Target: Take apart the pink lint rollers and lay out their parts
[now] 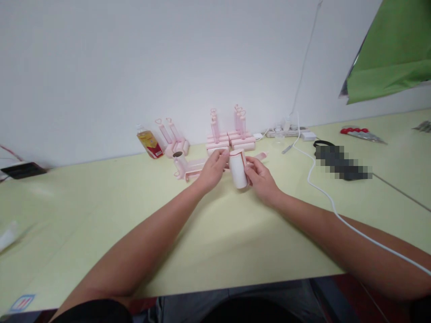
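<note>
Gripping the white cylinder (237, 170) from its right side, the right hand (264, 181) keeps its thumb and nearer fingers in view, while the remaining fingertips are hidden behind the wall of the cylinder. The cylinder is located just above the table (249, 246), near the middle of the view, slightly tilted; a reddish line runs around its upper rim and part of the way down its right side. The left hand (213, 169) is positioned at the upper left of the cylinder with fingers bent and fingertips close together; whether it grips the rim, or a pink part behind, cannot be determined. Both forearms extend inward from the lower corners, the left one ending at a dark sleeve cut off by the lower edge. A white cable (325, 192) passes across the view of the right forearm. Pink parts (195, 164) lying behind the left hand are partly covered by it. The dark object (340, 163) at right is pixelated, so its details are unreadable. At the left edge, a white item (8, 237) is blurred and cut off, as is a dark flat device (23, 170) above it.
</note>
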The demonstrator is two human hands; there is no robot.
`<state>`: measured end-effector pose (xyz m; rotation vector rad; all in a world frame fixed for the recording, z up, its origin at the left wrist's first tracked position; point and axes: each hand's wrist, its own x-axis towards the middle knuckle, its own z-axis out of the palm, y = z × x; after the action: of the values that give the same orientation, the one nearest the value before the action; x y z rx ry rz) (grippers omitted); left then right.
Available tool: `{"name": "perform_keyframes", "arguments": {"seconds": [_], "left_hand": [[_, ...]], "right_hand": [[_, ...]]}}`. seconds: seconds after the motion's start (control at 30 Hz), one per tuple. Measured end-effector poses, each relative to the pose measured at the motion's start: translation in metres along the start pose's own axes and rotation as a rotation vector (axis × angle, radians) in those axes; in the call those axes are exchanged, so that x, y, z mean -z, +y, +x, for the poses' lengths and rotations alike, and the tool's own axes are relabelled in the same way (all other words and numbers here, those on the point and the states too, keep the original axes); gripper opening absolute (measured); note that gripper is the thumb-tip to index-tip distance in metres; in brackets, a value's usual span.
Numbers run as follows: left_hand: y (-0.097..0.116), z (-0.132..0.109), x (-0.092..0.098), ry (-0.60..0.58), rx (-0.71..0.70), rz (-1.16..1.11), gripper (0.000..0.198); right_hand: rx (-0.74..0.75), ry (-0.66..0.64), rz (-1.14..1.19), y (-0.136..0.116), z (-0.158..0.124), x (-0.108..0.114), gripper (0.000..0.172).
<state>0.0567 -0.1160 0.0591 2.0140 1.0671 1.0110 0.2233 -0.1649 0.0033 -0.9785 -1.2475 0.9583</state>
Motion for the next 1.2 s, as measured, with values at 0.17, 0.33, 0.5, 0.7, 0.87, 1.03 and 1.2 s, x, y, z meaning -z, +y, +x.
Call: {"name": "perform_keyframes", "arguments": {"seconds": [0.17, 0.33, 0.5, 0.7, 0.87, 1.03, 1.2], "left_hand": [[0.006, -0.053, 0.005, 0.17, 0.087, -0.02, 0.058], [-0.004, -0.067, 0.034, 0.149, 0.199, 0.075, 0.05], [-0.003, -0.076, 0.035, -0.371, 0.232, -0.081, 0.046], [0.002, -0.079, 0.038, -0.633, 0.23, -0.11, 0.048], [0.011, -0.078, 0.052, -0.692, 0.193, 0.113, 0.054], [0.014, -0.077, 0.053, -0.763, 0.185, 0.19, 0.055], [0.009, -0.078, 0.05, -0.784, 0.124, 0.196, 0.052]], "right_hand": [[-0.039, -0.252, -0.065, -0.022, -0.033, -0.016, 0.063], [0.166, -0.365, -0.445, -0.05, -0.046, -0.01, 0.029], [0.288, -0.201, -0.496, -0.055, -0.035, -0.002, 0.026], [-0.081, -0.57, -0.155, -0.027, -0.03, -0.006, 0.032], [-0.298, -0.619, 0.136, -0.013, -0.034, -0.012, 0.035], [-0.402, -0.621, 0.219, -0.014, -0.035, -0.013, 0.037], [-0.425, -0.606, 0.247, -0.016, -0.036, -0.014, 0.034]]}}
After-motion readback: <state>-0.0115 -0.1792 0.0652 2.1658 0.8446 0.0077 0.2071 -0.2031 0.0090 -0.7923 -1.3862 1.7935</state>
